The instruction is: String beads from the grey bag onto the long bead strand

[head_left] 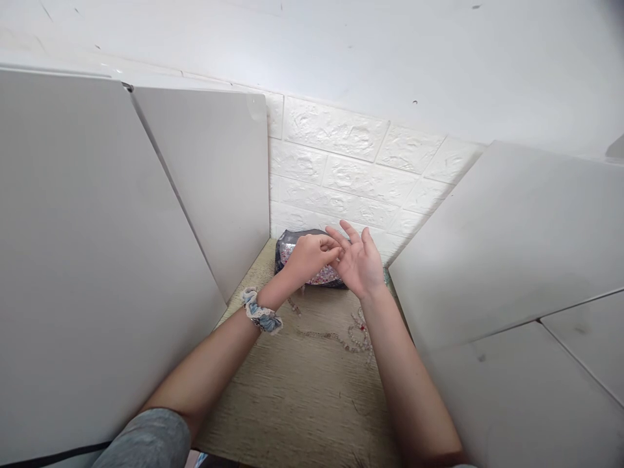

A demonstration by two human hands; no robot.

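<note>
A dark plastic pouch of sparkly beads (pixel 288 250) lies at the back of the wood-grain tabletop (pixel 297 396), mid-frame, against the white brick-textured wall (pixel 336 169). The left hand (pixel 309 257) curls over the pouch, fingertips pinched together; whether they hold anything, I cannot tell. The right hand (pixel 358 263), half open, holds nothing visible. A loose bead strand (pixel 348 339) lies below it.

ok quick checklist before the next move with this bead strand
Left hand holding nothing: cannot tell, its fingertips pinch together beside the other hand.
Right hand free: ok, open with fingers spread.
Dark plastic bag within reach: ok, right behind the hands.
Bead strand clear of the hands: ok, lying loose on the wood-grain surface.
Scrunchie off the strand: ok, worn on the left wrist.
</note>
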